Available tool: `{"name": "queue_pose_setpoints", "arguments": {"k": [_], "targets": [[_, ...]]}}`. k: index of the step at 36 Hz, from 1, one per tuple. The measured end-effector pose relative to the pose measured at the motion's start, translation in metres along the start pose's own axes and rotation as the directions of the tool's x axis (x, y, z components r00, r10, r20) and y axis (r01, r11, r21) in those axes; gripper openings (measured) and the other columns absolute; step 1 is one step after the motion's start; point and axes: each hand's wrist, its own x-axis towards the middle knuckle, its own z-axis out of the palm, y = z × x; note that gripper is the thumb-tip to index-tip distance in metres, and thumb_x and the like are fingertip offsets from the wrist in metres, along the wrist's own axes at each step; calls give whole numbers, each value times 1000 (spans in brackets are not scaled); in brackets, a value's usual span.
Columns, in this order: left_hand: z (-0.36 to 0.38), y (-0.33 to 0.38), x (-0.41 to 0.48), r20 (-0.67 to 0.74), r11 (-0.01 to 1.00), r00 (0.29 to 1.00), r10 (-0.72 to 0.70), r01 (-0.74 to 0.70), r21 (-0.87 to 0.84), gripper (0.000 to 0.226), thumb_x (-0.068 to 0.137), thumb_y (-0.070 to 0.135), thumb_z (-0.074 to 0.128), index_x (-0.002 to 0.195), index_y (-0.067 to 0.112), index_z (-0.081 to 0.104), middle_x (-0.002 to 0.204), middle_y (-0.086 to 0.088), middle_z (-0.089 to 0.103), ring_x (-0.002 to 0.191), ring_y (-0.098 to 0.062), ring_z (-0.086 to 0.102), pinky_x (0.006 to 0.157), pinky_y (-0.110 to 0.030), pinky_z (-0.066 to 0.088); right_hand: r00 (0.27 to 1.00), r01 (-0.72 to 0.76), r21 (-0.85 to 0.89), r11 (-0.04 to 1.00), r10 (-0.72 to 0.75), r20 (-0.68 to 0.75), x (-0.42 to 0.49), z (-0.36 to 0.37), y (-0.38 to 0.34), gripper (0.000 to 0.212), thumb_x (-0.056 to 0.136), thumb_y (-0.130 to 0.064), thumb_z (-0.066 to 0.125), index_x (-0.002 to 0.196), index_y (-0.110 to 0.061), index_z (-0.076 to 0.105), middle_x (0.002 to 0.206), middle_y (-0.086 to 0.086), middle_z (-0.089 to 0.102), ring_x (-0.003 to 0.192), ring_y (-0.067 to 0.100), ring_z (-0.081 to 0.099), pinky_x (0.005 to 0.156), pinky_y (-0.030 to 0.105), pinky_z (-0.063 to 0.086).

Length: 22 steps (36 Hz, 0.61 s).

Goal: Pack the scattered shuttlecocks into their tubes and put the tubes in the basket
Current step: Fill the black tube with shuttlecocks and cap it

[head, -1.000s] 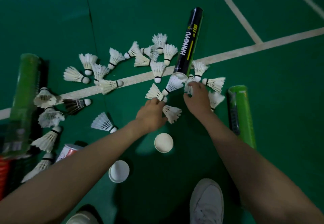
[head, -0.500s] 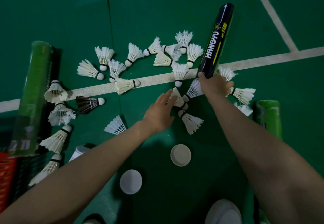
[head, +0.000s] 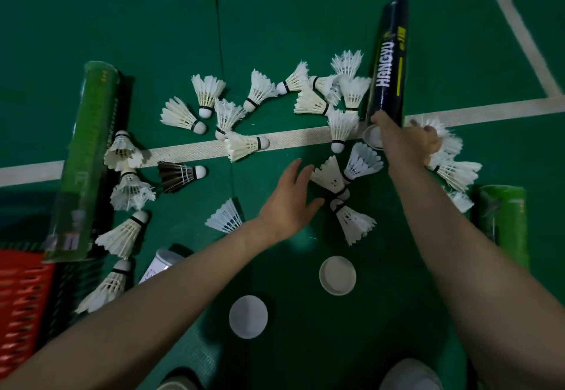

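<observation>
Plainly the packing is at an early stage: nearly every shuttlecock lies loose on the green court floor (head: 275, 23). The step in hand looks like taking up a tube to fill.

The right hand (head: 409, 145) is clamped over the near, open end of the black HANGYU tube (head: 389, 62), thumb on one side and curled fingers on the other. Whether those fingers also catch the feathers just beyond them I cannot tell.

The left hand (head: 290, 203) hovers with fingers spread apart, holding nothing. Its fingertips are just short of a white feather shuttlecock (head: 330, 175), which lies cork-to-cork with two others. Next, I judge, this hand must pinch that one by its rounded cork and feed it cork-first into the tube mouth, so the stiff, brittle vanes nest instead of splaying.

Beside the left wrist lies a nylon-skirted shuttlecock (head: 226, 217), meshed rather than feathered, and further left a dark-feathered shuttlecock (head: 180, 175). Between the forearms lie a flat round cap (head: 248, 316) and an upturned cap (head: 337, 275), both smooth and white.

Far left of the left hand, a glossy green tube (head: 88, 157) ends at the red lattice basket (head: 21, 298). A second green tube (head: 504, 221) lies right of the right forearm.
</observation>
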Motion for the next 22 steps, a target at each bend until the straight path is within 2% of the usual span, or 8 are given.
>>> {"name": "queue_pose_setpoints", "arguments": {"k": [4,7,8,10,12,16,20,22], "targets": [[-5,2,-3,-95,998,995,25,-31,-61,58,95,30,54,144,4,34,154,-14,22,144,-25,18,117,-31,18,997,80,197,977,-82,3,-24,-14,2,69,69,-52,63,122,-8,59,157,1,12,144,23,7,108,51,28],[-13,12,-5,-128,983,992,1,-24,-180,52,99,30,46,143,4,36,153,-10,26,143,-20,21,115,-23,16,990,-35,399,916,-23,140,-48,-24,0,68,50,-57,69,109,-24,61,149,8,33,135,24,33,90,42,41],[-16,16,-4,-141,975,990,-17,-15,-224,51,100,30,44,142,3,36,151,-10,30,142,-19,23,112,-20,15,979,-91,457,885,-5,204,-54,-27,0,54,48,-58,70,89,-24,65,140,8,46,126,23,42,85,38,40],[-23,20,-4,-141,925,985,-101,40,-378,50,100,31,42,142,3,37,147,-9,38,138,-19,31,112,-21,18,943,-173,532,829,-16,331,-66,-32,6,29,66,-49,71,65,-20,64,104,-1,61,101,18,53,84,33,39],[-29,24,-3,-95,793,974,-204,107,-600,58,98,41,44,144,7,36,147,-7,40,138,-19,34,117,-32,20,888,-224,572,789,-77,454,-75,-36,19,16,83,-34,64,72,-23,61,84,-4,58,84,13,55,75,27,42],[-41,27,-8,18,550,965,-263,165,-819,96,69,72,52,145,14,35,142,-4,48,128,-18,48,109,-42,37,788,-161,538,827,-221,575,-100,-43,48,14,93,-19,51,83,-22,62,83,-7,60,75,0,58,69,17,44],[-49,23,-12,25,390,957,-288,141,-910,74,87,52,58,143,10,34,128,-6,60,116,-19,58,91,-37,50,704,-32,482,876,-323,632,-106,-46,75,12,83,-23,63,93,-26,68,87,-18,70,83,-8,62,86,27,44],[-52,20,-15,28,326,940,-340,146,-934,65,86,42,63,138,9,41,123,-7,64,115,-22,59,91,-41,52,680,-65,469,881,-305,666,-104,-50,84,48,62,-33,72,108,-22,68,98,-13,72,95,1,65,87,27,45]]}}
